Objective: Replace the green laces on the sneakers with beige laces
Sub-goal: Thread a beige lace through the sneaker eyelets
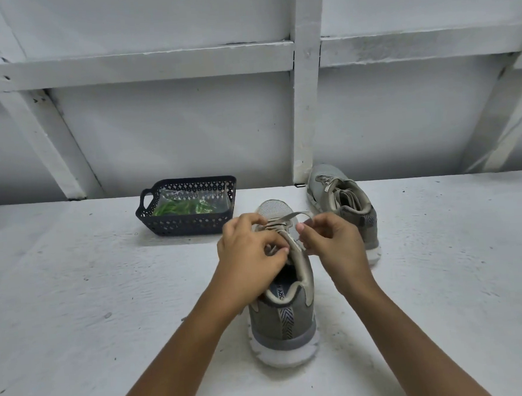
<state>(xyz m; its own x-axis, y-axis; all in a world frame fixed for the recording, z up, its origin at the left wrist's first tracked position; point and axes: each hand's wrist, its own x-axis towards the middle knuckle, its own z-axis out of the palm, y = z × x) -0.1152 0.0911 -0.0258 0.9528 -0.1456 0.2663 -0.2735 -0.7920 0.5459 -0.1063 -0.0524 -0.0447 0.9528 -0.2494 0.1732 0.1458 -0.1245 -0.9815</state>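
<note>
Well off to the left of the grip, the green laces point(178, 207) lie bagged in the dark basket point(190, 227). The left hand point(251, 251) curls its fingers onto the beige lace point(295, 214) over the eyelets of the near sneaker point(280, 320). Just beside it, the right hand point(334, 242) pinches the other strand between thumb and forefinger. In my judgement, the lace should be pulled evenly on both sides, flat, without twist. Both wrists bend downward, with the knuckles up. Behind the right hand stands the second sneaker point(346, 204).

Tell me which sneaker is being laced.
The near sneaker, heel toward camera: left hand and right hand hold its beige lace; the far sneaker sits untouched.
</note>
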